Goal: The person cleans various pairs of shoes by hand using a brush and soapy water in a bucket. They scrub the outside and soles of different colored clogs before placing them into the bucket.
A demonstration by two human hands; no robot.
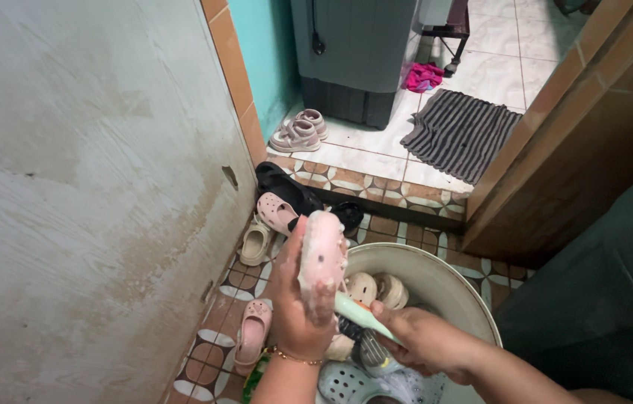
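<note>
- Left hand [295, 310], a thin gold bracelet at the wrist, has its fingers wrapped around a small pale pink soapy rubber clog [321, 258], held upright over the near rim of the round cream-coloured plastic basin [436, 278]. Suds coat the clog; in my judgement it could slip out of the wet grip and drop into the basin or onto the floor.
- Right hand [425, 340] has its fingers closed around the light green plastic handle of a scrubbing brush [357, 312]; the head meets the clog's lower end. A hard stroke could skid off the foam onto the left thumb.
- The basin holds more footwear: beige clogs [375, 288] and a pale blue perforated clog [346, 381], partly under the forearms. A dropped clog would likely splash soapy water.
- The patterned brown-and-white tile floor [219, 363] carries a pink child's clog [251, 333] just left of the basin. Wet tile is a slip risk.
- Further off, a black sandal [283, 185], a pink clog [277, 213] and a cream clog [255, 243] lie close together by the raised tiled step; a likely trip point.
- Beyond the step: a pair of pinkish strapped sandals [298, 131] and a grey striped floor mat [460, 133], well clear of any splash.
</note>
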